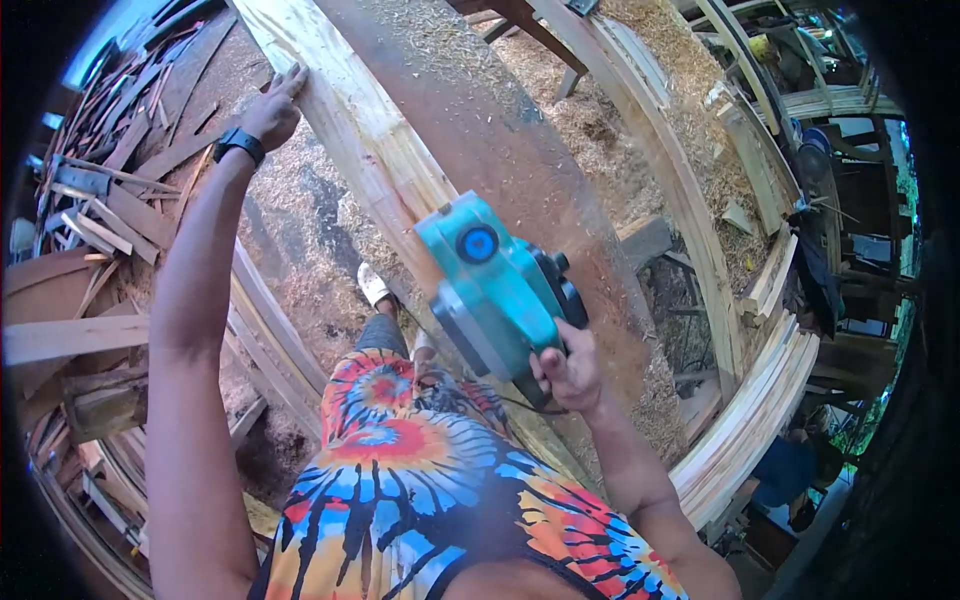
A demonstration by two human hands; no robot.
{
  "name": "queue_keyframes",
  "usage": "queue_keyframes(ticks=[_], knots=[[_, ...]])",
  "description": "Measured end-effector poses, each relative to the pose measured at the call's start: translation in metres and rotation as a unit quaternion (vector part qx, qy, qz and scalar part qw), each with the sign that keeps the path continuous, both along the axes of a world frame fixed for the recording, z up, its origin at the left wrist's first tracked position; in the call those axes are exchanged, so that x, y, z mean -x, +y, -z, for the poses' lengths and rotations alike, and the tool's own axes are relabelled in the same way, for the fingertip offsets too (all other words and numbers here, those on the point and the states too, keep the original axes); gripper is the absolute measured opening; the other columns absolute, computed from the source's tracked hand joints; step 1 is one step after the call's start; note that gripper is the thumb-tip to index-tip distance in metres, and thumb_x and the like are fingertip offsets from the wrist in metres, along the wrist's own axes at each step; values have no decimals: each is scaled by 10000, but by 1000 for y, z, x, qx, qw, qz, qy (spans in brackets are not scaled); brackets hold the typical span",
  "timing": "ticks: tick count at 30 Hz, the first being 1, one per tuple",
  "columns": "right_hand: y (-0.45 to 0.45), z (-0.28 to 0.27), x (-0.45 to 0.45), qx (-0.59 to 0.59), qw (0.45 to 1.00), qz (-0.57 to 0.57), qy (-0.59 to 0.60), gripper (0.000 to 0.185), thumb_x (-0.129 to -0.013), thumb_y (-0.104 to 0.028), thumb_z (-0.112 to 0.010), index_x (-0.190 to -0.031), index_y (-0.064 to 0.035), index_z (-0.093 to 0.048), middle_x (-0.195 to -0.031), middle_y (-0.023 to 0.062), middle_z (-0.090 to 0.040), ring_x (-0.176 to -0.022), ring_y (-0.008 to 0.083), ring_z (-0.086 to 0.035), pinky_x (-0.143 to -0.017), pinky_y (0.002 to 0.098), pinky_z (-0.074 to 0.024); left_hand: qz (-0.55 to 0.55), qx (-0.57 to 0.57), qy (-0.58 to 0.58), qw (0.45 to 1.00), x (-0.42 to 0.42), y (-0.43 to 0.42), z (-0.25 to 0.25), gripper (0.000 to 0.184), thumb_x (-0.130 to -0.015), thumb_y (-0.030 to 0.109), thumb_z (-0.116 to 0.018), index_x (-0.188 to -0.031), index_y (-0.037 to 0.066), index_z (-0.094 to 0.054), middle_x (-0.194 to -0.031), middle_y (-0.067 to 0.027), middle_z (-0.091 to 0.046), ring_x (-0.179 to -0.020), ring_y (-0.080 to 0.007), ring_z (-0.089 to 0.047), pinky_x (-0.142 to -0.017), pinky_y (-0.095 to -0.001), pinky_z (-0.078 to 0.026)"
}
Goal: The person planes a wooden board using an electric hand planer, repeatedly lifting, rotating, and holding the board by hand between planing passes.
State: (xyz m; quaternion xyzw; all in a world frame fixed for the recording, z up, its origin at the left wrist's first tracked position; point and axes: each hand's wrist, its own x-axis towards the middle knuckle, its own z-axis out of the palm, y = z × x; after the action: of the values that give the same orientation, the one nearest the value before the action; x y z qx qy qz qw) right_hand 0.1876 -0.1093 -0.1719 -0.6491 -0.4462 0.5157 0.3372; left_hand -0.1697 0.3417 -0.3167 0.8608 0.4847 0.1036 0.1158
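A green electric hand planer [495,285] sits on a long pale wooden plank [350,105], over its nearer end. My right hand [570,372] is closed around the planer's rear handle. On the far left edge of the plank rests my left hand [275,108], its fingers stretched out against the wood and a dark watch on the wrist. The planer hides the plank's near part and its own underside. A dark cord [520,406] trails from behind the tool.
The plank lies along a brown bench top [470,150] strewn with shavings. Scrap wood [110,190] is heaped on the left, and stacked boards [750,425] stand at the lower right. My shoe [373,285] is on the shavings-covered ground beside the bench.
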Motion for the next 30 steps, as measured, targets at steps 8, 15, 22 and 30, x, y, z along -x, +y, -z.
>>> queue_keyframes(ticks=[8, 15, 22, 30], knots=[[129, -8, 51, -37, 997, 6, 74, 649, -893, -702, -586, -819, -57, -581, -580, -33, -517, -536, 43, -512, -473, 234, -414, -299, -44, -327, 895, -25, -98, 67, 629, -910, 100, -472, -1524, 28, -358, -1430, -299, -503, -1303, -425, -522, -1113, -440, -407], [244, 0, 89, -68, 995, -11, 66, 640, -943, -665, -542, -899, -28, -585, -571, 2, -516, -434, 79, -481, -406, 242, -369, 25, 600, -220, 769, -119, -355, 76, 752, -786, 185, -716, -1472, 45, -441, -1440, -241, -513, -1337, -352, -486, -1132, -422, -377], [291, -3, 113, -77, 994, -44, 66, 578, -956, -619, -573, -920, -42, -568, -579, 1, -509, -423, 84, -474, -395, 249, -374, 215, 622, -183, 730, -149, -456, 104, 593, -861, 445, -680, -1286, 34, -641, -1116, -189, -715, -1056, -308, -657, -947, -404, -494], [59, 4, 42, -34, 996, -70, -43, 630, -937, -639, -587, -947, -9, -620, -677, 76, -607, -621, 159, -604, -578, 340, -482, 126, 482, 87, 863, -82, -461, 91, 484, -880, 478, -617, -1020, 25, -713, -913, -207, -720, -856, -391, -693, -765, -490, -530]])
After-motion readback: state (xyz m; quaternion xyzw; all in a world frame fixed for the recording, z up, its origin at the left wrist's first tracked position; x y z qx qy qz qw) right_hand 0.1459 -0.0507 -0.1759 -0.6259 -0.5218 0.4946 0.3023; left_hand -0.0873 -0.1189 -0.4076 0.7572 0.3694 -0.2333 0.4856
